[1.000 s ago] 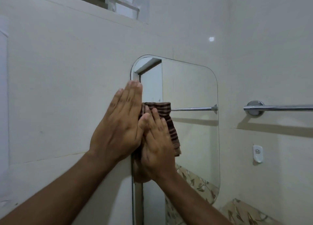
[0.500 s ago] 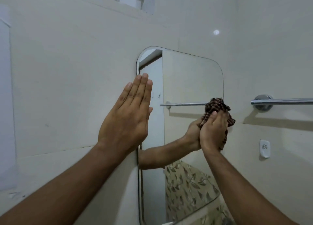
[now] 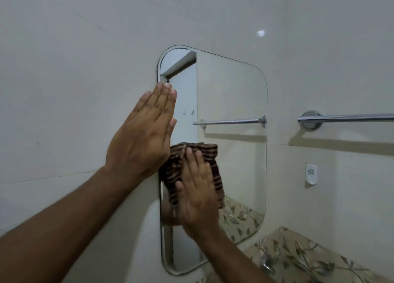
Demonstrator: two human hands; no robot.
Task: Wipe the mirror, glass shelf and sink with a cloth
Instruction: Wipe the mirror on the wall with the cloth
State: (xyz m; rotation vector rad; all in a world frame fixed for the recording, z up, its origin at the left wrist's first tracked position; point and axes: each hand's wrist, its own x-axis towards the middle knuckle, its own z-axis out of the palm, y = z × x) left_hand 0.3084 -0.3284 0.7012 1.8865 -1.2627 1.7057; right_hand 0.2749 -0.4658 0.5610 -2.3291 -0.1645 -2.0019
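A rounded-corner mirror [image 3: 232, 95] hangs on the cream tiled wall. My right hand [image 3: 198, 189] presses a brown striped cloth [image 3: 210, 152] flat against the mirror's lower left part, fingers spread over it. My left hand [image 3: 145, 133] lies flat, fingers together, on the wall at the mirror's left edge, just above the cloth, holding nothing. The glass shelf and sink are out of view.
A chrome towel rail [image 3: 345, 118] runs along the right wall, and its reflection shows in the mirror. A small white hook [image 3: 311, 174] sits below it. A leaf-patterned tile band [image 3: 309, 257] and a chrome fitting [image 3: 266, 263] are at the lower right.
My right hand swept the cloth from the mirror's right edge back to its lower left, spreading it flat. My left hand stayed on the wall at the mirror's left edge.
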